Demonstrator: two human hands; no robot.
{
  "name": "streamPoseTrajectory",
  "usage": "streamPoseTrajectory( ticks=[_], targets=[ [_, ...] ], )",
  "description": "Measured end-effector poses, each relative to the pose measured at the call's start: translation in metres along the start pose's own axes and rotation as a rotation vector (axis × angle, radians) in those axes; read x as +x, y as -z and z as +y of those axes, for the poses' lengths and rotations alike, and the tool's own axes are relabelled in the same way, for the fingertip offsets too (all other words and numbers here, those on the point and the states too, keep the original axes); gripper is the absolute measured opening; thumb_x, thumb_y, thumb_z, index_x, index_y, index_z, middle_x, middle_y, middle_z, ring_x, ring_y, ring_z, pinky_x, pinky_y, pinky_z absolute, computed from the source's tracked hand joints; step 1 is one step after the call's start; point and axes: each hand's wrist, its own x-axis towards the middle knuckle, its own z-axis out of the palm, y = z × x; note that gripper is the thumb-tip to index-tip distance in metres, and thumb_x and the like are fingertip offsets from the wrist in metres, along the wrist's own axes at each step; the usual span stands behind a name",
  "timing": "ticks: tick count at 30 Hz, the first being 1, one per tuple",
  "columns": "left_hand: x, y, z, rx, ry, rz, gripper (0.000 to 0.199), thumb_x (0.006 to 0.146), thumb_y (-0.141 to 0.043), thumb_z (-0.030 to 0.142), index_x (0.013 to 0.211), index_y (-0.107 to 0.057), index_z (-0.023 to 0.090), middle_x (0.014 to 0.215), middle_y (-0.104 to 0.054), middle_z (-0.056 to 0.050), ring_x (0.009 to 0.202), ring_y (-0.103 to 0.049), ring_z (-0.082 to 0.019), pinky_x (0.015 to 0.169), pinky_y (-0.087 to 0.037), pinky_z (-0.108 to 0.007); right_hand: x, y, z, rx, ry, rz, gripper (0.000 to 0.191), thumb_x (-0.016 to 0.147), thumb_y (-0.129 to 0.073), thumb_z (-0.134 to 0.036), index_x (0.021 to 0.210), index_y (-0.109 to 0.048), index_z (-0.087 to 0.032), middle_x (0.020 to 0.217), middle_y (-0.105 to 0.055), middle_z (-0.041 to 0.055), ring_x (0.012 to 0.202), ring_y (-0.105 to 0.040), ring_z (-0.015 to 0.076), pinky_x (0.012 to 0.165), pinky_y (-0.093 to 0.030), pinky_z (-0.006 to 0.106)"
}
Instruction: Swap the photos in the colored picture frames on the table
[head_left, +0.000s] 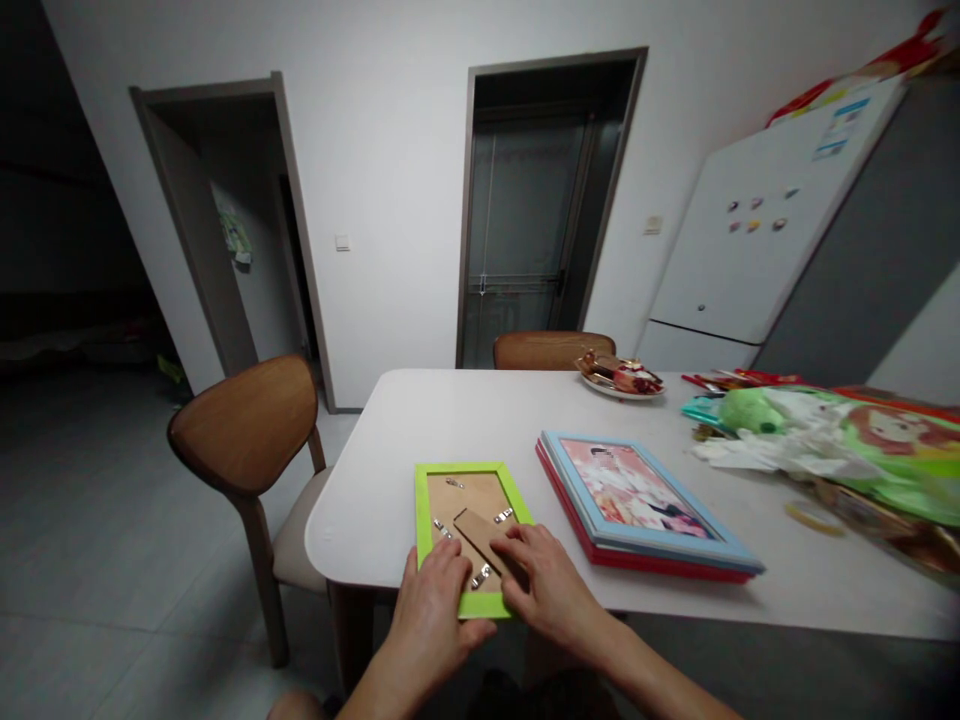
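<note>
A lime-green picture frame [422, 505] lies face down near the table's front edge. Its brown backing board [480, 492] carries several small metal clips [503, 516] and a fold-out stand [474, 532]. My left hand [435, 595] grips the frame's lower left side, thumb at the bottom edge and fingertips over the board beside a clip. On the lower right, my right hand [551, 585] is closed round the frame's edge with bent fingers at the stand; its fingers partly hide the stand. To the right sits a stack of frames, with a light-blue picture frame [637, 490] on top.
The white table [465, 410] holds a plate of snacks [622, 378] at the back and a pile of plastic bags [817, 430] on the right, near a roll of tape [814, 518]. Wooden chairs stand at the left [251, 430] and far side [551, 350].
</note>
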Motion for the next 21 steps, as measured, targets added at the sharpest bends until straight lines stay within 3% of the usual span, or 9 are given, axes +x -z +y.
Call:
streamPoseTrajectory(
  ticks=[4,7,12,16,21],
  targets=[
    [-0.003,-0.002,-0.006,-0.026,0.007,-0.018,0.038,0.056,-0.069,0.026,0.089,-0.053,0.019,0.124,-0.045,-0.01,0.118,-0.035,-0.026,0.096,-0.022,-0.048,0.004,0.005,0.004,0.006,0.013,0.006,0.026,0.072,-0.045,-0.022,0.092,-0.062,-0.018,0.095,-0.055,0.0083,0.09,-0.047,0.019,0.08,-0.036,0.031],
    [-0.004,-0.002,-0.008,-0.045,0.006,-0.016,0.037,0.056,-0.07,0.024,0.088,-0.052,0.019,0.122,-0.046,-0.011,0.118,-0.035,-0.026,0.096,-0.021,-0.048,0.017,0.008,0.018,-0.058,-0.054,0.065,0.029,0.075,-0.043,-0.022,0.096,-0.061,-0.015,0.101,-0.054,0.0111,0.095,-0.046,0.0197,0.085,-0.034,0.032],
    [-0.004,-0.003,-0.008,-0.051,0.017,0.018,0.031,0.054,-0.071,0.019,0.078,-0.05,0.019,0.125,-0.042,-0.011,0.119,-0.033,-0.026,0.095,-0.021,-0.048,0.028,0.0,0.035,-0.092,-0.109,0.038,0.034,0.075,-0.04,-0.02,0.102,-0.059,-0.013,0.108,-0.05,0.0131,0.099,-0.045,0.0195,0.089,-0.032,0.031],
    [-0.005,-0.003,-0.011,-0.071,-0.011,0.027,0.032,0.054,-0.071,0.017,0.076,-0.049,0.02,0.12,-0.047,-0.007,0.114,-0.037,-0.024,0.096,-0.02,-0.048,0.023,-0.006,0.034,-0.062,-0.129,0.047,0.039,0.073,-0.04,-0.019,0.11,-0.053,-0.011,0.112,-0.046,0.0129,0.103,-0.042,0.0186,0.091,-0.031,0.029],
    [-0.004,-0.002,-0.018,-0.117,-0.02,0.062,0.033,0.052,-0.072,0.016,0.074,-0.049,0.02,0.117,-0.049,-0.007,0.113,-0.039,-0.024,0.095,-0.023,-0.046,0.023,-0.004,0.028,-0.098,-0.123,0.007,0.036,0.074,-0.039,-0.018,0.105,-0.057,-0.014,0.111,-0.046,0.0118,0.103,-0.042,0.0197,0.091,-0.03,0.03]
  ],
)
